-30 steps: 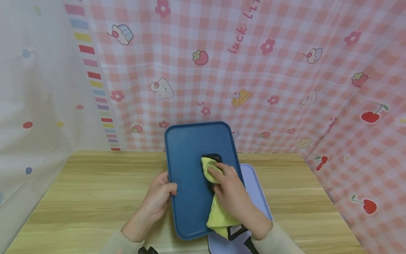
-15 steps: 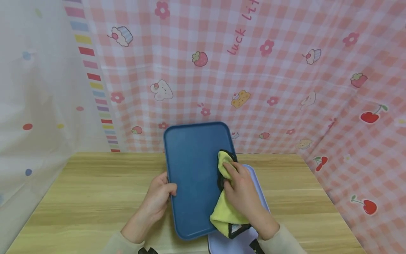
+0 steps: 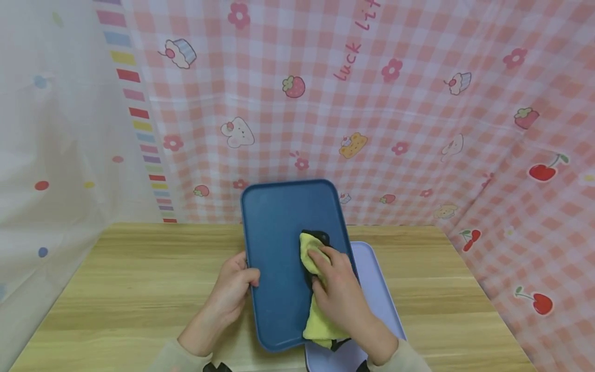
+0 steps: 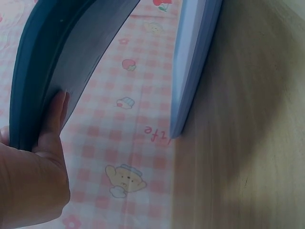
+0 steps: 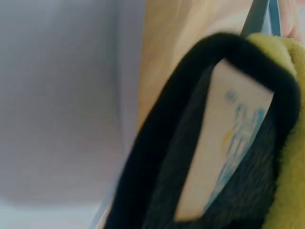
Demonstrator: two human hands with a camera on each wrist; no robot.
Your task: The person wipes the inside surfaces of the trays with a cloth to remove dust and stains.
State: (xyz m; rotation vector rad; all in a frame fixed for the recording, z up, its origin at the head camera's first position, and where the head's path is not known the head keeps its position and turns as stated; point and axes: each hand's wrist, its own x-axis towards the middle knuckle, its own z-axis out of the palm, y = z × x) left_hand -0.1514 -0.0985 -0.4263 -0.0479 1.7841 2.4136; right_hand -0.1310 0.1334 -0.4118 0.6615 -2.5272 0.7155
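Observation:
A dark blue rectangular tray [image 3: 283,227] is held up at a tilt over the table. My left hand [image 3: 234,287] grips its left rim, the thumb on the inner face and the fingers behind; the left wrist view shows the fingers under the tray's edge [image 4: 28,81]. My right hand [image 3: 339,289] holds a bunched yellow-green cloth [image 3: 321,320] with a black border and dark back against the right half of the tray's face. In the right wrist view the cloth's white label [image 5: 228,138] hangs close to the camera.
A lavender tray [image 3: 374,274] lies on the wooden table [image 3: 153,289], partly hidden under the blue tray and my right arm. A pink checked curtain [image 3: 297,119] hangs behind the table's far edge, with more along the right side.
My right hand with the cloth moved right to the blue tray's right edge, then back left onto its face. The left hand and both trays stayed almost still.

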